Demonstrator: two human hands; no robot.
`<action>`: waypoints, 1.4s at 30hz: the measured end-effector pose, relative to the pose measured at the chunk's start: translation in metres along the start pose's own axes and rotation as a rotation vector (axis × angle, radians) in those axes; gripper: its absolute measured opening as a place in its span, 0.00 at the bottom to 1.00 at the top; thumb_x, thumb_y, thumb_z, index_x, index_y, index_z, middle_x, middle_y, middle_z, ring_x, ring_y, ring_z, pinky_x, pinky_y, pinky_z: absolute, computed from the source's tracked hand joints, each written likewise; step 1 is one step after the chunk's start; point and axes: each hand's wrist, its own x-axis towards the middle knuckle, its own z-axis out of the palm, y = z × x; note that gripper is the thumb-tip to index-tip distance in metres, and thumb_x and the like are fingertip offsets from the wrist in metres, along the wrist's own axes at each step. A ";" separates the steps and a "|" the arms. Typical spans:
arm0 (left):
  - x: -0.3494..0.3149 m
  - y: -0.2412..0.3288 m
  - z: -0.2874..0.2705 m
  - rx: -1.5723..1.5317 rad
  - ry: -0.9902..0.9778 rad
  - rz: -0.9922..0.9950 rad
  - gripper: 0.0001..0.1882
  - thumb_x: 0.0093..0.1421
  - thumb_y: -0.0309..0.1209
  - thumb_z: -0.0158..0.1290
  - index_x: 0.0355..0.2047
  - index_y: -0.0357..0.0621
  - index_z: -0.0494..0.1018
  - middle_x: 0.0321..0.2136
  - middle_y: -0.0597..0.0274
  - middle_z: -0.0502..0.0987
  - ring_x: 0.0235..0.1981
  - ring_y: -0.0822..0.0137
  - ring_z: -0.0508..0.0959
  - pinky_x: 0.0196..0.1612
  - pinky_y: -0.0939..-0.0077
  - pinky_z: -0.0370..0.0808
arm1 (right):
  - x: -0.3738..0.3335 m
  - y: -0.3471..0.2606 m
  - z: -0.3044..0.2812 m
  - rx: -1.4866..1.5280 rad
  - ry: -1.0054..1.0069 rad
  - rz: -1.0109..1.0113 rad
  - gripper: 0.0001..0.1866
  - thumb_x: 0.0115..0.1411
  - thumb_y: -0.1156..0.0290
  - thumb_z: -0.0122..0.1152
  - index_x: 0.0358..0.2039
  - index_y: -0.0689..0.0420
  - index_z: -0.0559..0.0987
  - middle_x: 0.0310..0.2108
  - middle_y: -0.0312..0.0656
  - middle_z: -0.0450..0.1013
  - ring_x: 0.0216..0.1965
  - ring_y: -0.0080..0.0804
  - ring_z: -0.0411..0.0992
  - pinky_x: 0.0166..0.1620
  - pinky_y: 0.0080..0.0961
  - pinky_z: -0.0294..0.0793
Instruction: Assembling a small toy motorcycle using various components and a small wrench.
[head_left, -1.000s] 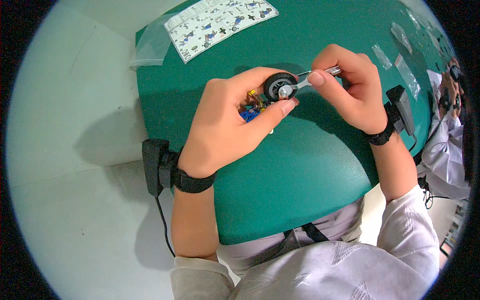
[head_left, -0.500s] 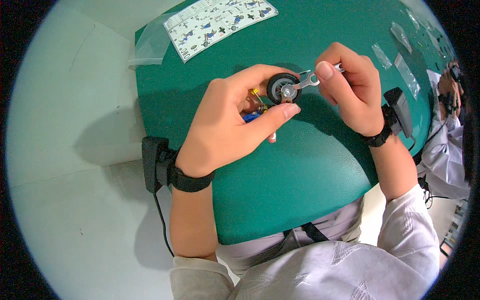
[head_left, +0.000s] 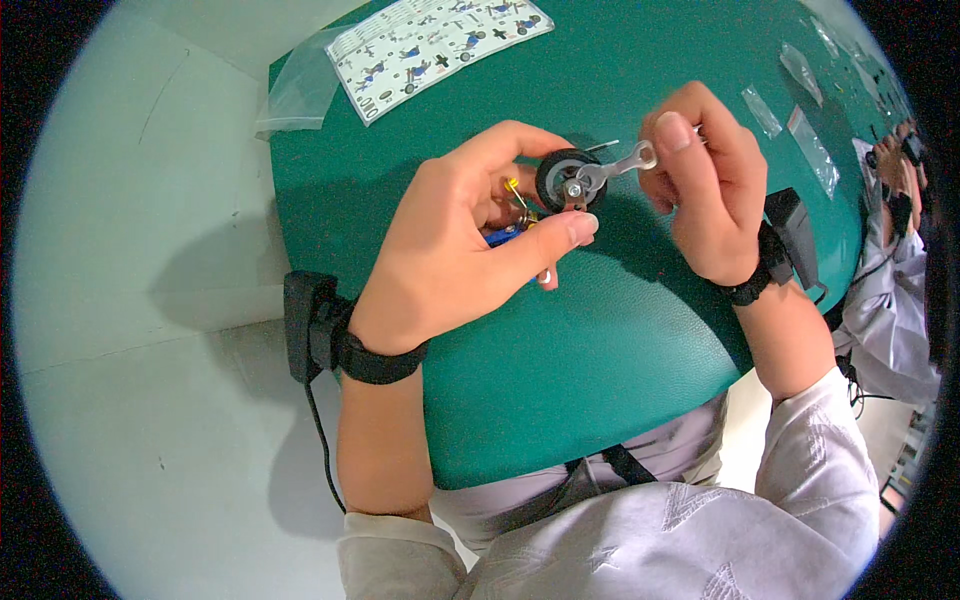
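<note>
My left hand (head_left: 450,250) is closed around a small toy vehicle model, its thumb and fingers pinching beside a black-tyred wheel (head_left: 549,184). Blue parts (head_left: 503,236) and a yellow-tipped piece (head_left: 513,185) of the model show between the fingers; the palm hides the rest. A thin metal rod (head_left: 604,146) juts out behind the wheel. Pinched in my right hand (head_left: 708,185) is a small silver wrench (head_left: 628,161). The wrench's near end lies over the wheel's hub, beside the fastener at its centre; whether it touches the fastener I cannot tell.
On the green table (head_left: 590,370), a printed instruction sheet (head_left: 430,55) lies at the far left beside a clear plastic bag (head_left: 305,90). Small clear bags (head_left: 813,150) are scattered at the far right. Another person's arm (head_left: 897,190) shows at the right rim. A pale wall stands left.
My right hand has shifted slightly right and turned the wrench, whose end has slid off the hub's centre to its upper right. The left hand and the model have barely moved.
</note>
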 end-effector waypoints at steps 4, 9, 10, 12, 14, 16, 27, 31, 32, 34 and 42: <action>-0.001 -0.004 0.000 0.016 0.020 -0.031 0.20 0.62 0.21 0.59 0.53 0.34 0.68 0.32 0.52 0.83 0.25 0.73 0.80 0.25 0.82 0.75 | 0.001 0.000 -0.003 0.200 0.036 0.110 0.14 0.70 0.66 0.53 0.29 0.60 0.71 0.15 0.34 0.61 0.19 0.19 0.58 0.23 0.24 0.56; 0.000 -0.008 -0.002 0.038 -0.018 -0.006 0.18 0.61 0.21 0.60 0.51 0.33 0.71 0.33 0.54 0.83 0.25 0.74 0.80 0.27 0.81 0.76 | 0.006 0.006 -0.005 0.114 -0.045 -0.022 0.15 0.70 0.66 0.53 0.28 0.60 0.71 0.16 0.33 0.61 0.18 0.18 0.56 0.22 0.22 0.54; 0.000 -0.009 -0.003 0.062 -0.034 -0.009 0.17 0.61 0.21 0.60 0.50 0.33 0.72 0.33 0.55 0.83 0.25 0.75 0.79 0.27 0.81 0.76 | 0.007 0.004 -0.005 0.102 -0.086 -0.017 0.14 0.70 0.66 0.54 0.28 0.60 0.71 0.16 0.34 0.61 0.18 0.18 0.56 0.22 0.23 0.54; -0.001 -0.011 -0.004 0.083 -0.051 -0.011 0.16 0.61 0.21 0.61 0.49 0.32 0.73 0.33 0.55 0.83 0.26 0.75 0.79 0.27 0.81 0.76 | 0.008 0.003 -0.005 0.086 -0.128 -0.012 0.14 0.70 0.66 0.55 0.28 0.60 0.71 0.16 0.34 0.61 0.19 0.18 0.57 0.22 0.23 0.55; -0.001 -0.011 -0.004 0.095 -0.089 -0.046 0.16 0.61 0.21 0.61 0.49 0.31 0.73 0.34 0.57 0.83 0.26 0.76 0.78 0.28 0.81 0.76 | 0.008 0.004 -0.004 0.113 -0.165 -0.011 0.14 0.69 0.66 0.56 0.28 0.59 0.71 0.16 0.35 0.61 0.18 0.19 0.58 0.22 0.25 0.56; -0.001 -0.009 -0.005 0.112 -0.094 -0.049 0.17 0.61 0.21 0.61 0.50 0.31 0.73 0.33 0.57 0.83 0.26 0.76 0.78 0.28 0.82 0.76 | 0.010 0.004 -0.005 0.094 -0.196 -0.025 0.13 0.69 0.66 0.56 0.28 0.59 0.72 0.16 0.35 0.62 0.18 0.20 0.59 0.22 0.25 0.57; -0.001 -0.013 -0.005 0.064 -0.121 -0.053 0.19 0.61 0.22 0.60 0.53 0.31 0.73 0.33 0.56 0.84 0.24 0.76 0.77 0.27 0.82 0.75 | 0.012 0.006 -0.004 0.029 -0.216 -0.071 0.13 0.68 0.65 0.57 0.29 0.59 0.73 0.16 0.38 0.66 0.17 0.24 0.62 0.22 0.26 0.59; -0.002 -0.011 -0.005 0.070 -0.125 -0.059 0.19 0.61 0.21 0.60 0.53 0.32 0.73 0.33 0.56 0.84 0.24 0.76 0.77 0.27 0.81 0.75 | 0.012 0.005 -0.005 0.036 -0.221 -0.049 0.13 0.68 0.65 0.58 0.29 0.59 0.73 0.16 0.37 0.66 0.17 0.22 0.63 0.22 0.25 0.59; -0.002 -0.011 -0.005 0.069 -0.123 -0.053 0.19 0.61 0.21 0.60 0.53 0.32 0.73 0.33 0.56 0.84 0.24 0.76 0.77 0.27 0.81 0.75 | 0.012 0.005 -0.005 0.034 -0.236 -0.032 0.13 0.68 0.65 0.58 0.30 0.59 0.73 0.17 0.37 0.67 0.17 0.20 0.63 0.22 0.24 0.59; -0.002 -0.011 -0.006 0.070 -0.125 -0.046 0.19 0.61 0.21 0.60 0.53 0.32 0.73 0.33 0.56 0.84 0.24 0.76 0.77 0.27 0.81 0.75 | 0.012 0.006 -0.005 0.034 -0.232 -0.046 0.12 0.68 0.66 0.58 0.30 0.59 0.73 0.17 0.36 0.67 0.18 0.20 0.63 0.22 0.24 0.60; -0.002 -0.009 -0.006 0.095 -0.129 -0.028 0.19 0.60 0.21 0.61 0.52 0.32 0.74 0.34 0.56 0.84 0.25 0.76 0.78 0.28 0.82 0.75 | 0.011 0.007 -0.002 0.025 -0.208 -0.146 0.11 0.68 0.68 0.58 0.31 0.60 0.73 0.18 0.35 0.70 0.20 0.17 0.68 0.23 0.20 0.65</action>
